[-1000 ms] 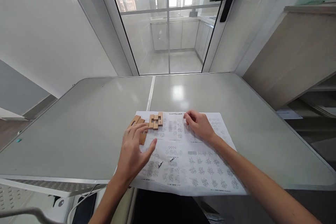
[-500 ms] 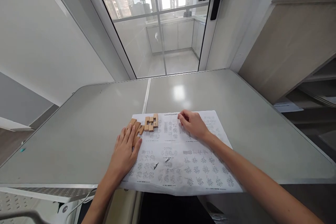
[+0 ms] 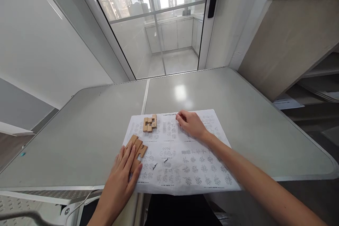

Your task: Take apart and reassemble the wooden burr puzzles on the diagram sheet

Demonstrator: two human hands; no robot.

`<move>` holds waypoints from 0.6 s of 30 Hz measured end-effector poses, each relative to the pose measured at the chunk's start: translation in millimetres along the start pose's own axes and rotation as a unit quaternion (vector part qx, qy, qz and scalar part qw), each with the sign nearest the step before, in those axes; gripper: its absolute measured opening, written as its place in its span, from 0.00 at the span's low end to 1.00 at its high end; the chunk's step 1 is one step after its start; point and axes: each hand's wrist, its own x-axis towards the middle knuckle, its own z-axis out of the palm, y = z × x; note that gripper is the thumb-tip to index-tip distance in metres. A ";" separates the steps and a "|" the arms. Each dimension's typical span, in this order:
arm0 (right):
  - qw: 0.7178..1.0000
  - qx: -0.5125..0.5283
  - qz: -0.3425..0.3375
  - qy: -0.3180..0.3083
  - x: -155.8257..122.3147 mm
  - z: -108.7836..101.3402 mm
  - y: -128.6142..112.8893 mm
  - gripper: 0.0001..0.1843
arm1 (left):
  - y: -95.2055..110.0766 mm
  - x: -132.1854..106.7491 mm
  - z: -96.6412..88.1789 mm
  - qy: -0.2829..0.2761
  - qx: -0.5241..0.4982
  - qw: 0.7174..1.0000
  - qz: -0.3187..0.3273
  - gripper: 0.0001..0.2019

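My left hand [image 3: 122, 171] lies flat with fingers stretched over a row of notched wooden puzzle pieces [image 3: 137, 145], at the left part of a printed paper sheet [image 3: 174, 144]. The pieces lie side by side; one bears a dark mark, and the fingers cover part of them. Beyond that hand, near the sheet's far left corner, stands a small cluster of wooden puzzle pieces [image 3: 150, 123] with gaps in its middle. My right hand [image 3: 191, 124] rests on the sheet near its far edge, fingers curled in; nothing shows in them.
Rows of small line drawings and two dark marks [image 3: 155, 166] cover the sheet. It lies on a grey table [image 3: 212, 91] and overhangs the near edge. A glass door [image 3: 174, 35] stands behind the table, a wooden shelf unit [image 3: 288, 39] to the right.
My left hand has slid toward me, dragging the wooden pieces under it away from the cluster. My right hand keeps its place on the sheet. The view has shifted slightly.
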 end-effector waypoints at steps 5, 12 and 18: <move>1.000 -0.020 0.001 -0.011 0.7 0.5 -1.9 0.13 | 29.4 -1.3 -6.6 -0.017 -0.027 0.999 0.044 0.36; 0.996 -0.013 -0.009 -0.085 -8.7 -25.6 -11.9 0.09 | 67.0 8.9 -3.0 -0.024 -0.092 0.992 0.080 0.36; 0.994 0.007 -0.006 -0.110 -60.3 -59.5 -21.2 0.09 | 90.2 20.7 3.6 -0.036 -0.137 0.987 0.079 0.35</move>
